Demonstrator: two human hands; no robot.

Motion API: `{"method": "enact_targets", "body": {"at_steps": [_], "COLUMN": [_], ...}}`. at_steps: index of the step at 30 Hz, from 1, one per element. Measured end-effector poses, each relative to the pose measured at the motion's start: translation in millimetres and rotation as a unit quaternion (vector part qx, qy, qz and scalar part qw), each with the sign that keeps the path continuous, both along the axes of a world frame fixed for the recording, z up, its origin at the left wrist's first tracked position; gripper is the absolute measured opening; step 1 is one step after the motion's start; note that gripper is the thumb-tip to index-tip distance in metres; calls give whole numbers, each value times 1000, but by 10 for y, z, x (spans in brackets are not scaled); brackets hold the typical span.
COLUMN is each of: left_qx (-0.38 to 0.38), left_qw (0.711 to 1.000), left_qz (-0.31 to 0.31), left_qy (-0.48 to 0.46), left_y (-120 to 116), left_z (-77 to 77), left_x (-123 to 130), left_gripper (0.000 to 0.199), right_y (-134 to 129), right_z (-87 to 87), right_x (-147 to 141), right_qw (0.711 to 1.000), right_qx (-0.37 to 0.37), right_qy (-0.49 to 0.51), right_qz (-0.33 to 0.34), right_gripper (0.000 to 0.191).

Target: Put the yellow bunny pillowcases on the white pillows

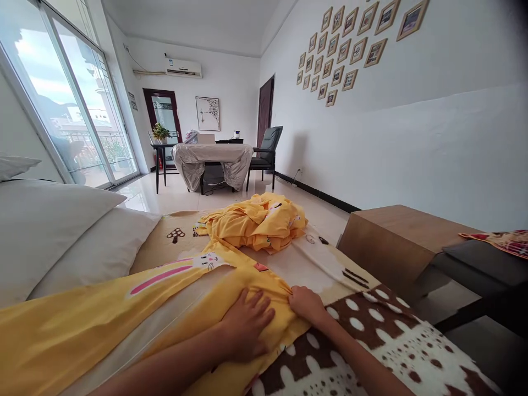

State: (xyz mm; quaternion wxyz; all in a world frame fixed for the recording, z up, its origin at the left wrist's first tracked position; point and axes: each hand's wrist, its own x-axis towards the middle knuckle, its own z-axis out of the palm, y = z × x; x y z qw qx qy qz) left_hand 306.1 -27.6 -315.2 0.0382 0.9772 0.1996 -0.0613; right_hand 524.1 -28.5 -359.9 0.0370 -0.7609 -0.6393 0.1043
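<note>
A yellow bed cover (235,286) with rabbit prints lies spread along the near side of the bed, and part of it is heaped in a crumpled pile (251,220) farther off. My left hand (247,324) rests flat on the yellow fabric with its fingers apart. Just to its right, my right hand (307,304) is closed on a gathered edge of the cover, pulling creases into it. Under the cover shows a beige blanket (313,269), and its brown part with white spots (363,330) reaches toward me at the right.
White pillows (61,231) lie at the left. A brown wooden cabinet (396,231) and a dark seat (487,264) stand right of the bed. Beyond are a covered table (212,154), a black chair (266,154) and sliding glass doors (78,99).
</note>
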Motion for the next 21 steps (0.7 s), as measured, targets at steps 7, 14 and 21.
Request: {"method": "enact_targets", "body": {"at_steps": [7,14,21], "left_qx": [-3,-8,163], "left_qw": [1000,999,971], "left_qz": [2,3,114], "left_qy": [1,-33,-133], "left_y": [-21,20,-49], "left_z": [69,116,229], "left_x": [-47,-311,-1034], "left_gripper": [65,55,47], "right_y": [116,-80,-358], "right_z": [75,-372,-494], "right_x": [-543,-310,376], "right_qw": [982,970,985], "right_qx": [136,140,111], "right_qy": [77,97,-83], "right_qz": [102,175,107], "right_gripper": [44,56,48]}}
